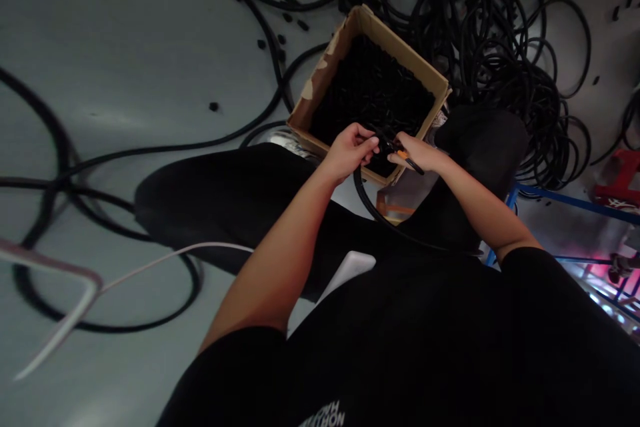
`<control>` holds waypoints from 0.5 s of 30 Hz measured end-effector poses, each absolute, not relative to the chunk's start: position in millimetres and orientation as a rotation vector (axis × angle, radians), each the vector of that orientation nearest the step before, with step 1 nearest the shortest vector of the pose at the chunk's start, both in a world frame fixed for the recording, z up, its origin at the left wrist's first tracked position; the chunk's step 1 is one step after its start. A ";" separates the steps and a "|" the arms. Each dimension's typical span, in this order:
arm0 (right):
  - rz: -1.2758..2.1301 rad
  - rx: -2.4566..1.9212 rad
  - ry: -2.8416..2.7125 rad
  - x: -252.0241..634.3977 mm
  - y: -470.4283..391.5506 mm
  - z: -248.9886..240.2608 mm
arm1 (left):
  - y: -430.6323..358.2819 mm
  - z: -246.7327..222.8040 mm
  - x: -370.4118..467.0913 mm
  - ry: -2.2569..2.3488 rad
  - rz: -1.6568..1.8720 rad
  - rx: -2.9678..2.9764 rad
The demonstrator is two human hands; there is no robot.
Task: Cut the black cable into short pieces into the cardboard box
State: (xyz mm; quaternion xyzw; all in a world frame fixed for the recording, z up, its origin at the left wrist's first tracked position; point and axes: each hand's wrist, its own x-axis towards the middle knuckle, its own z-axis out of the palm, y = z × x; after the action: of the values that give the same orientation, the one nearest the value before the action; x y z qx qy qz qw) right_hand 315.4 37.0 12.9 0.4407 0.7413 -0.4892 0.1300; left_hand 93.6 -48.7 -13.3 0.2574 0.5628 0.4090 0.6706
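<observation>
My left hand [354, 148] is closed, with thumb and fingers pinched on a black hose [365, 197] that loops down from it across my lap. Just to its right, my right hand [419, 152] is wrapped round a hand tool with orange and black handles [409, 160]. The tool's working end meets the black material between my hands, but it is too dark to make out its jaws. Both hands are over the near edge of an open cardboard box [407, 57], which holds a heap of short black pieces [370, 87].
A large tangle of black hose [500, 47] lies beyond and right of the box. Long loops of black hose [195, 145] cross the floor at left, with small black pieces [214, 107] scattered about. A blue metal frame [575, 203] and a red object [620, 180] stand at right.
</observation>
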 end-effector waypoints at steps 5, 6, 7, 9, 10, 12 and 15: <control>-1.353 1.409 2.074 304.9 37.2 20.2 | -43.2 -15.2 95.4 1.304 0.922 0.629; -1.345 1.436 2.062 302.7 35.9 21.7 | -42.7 -15.5 95.4 1.310 0.927 0.627; -1.343 1.457 2.053 300.8 34.4 23.2 | -42.4 -15.6 95.4 1.315 0.931 0.618; -1.348 1.473 2.041 297.8 31.9 25.9 | -42.3 -15.3 94.9 1.318 0.926 0.580; -1.348 1.479 2.036 296.8 31.1 27.2 | -42.4 -14.8 94.3 1.314 0.920 0.559; -1.347 1.488 2.032 295.8 30.6 29.2 | -42.9 -13.2 92.7 1.301 0.907 0.528; -1.340 1.493 2.051 296.1 31.7 30.6 | -44.0 -10.5 89.7 1.282 0.899 0.499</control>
State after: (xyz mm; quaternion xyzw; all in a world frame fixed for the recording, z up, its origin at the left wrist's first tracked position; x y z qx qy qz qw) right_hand 296.1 31.7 30.6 0.5155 0.7083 -0.4628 0.1360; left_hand 89.7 -44.0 -10.5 0.2224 0.5712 0.4007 0.6809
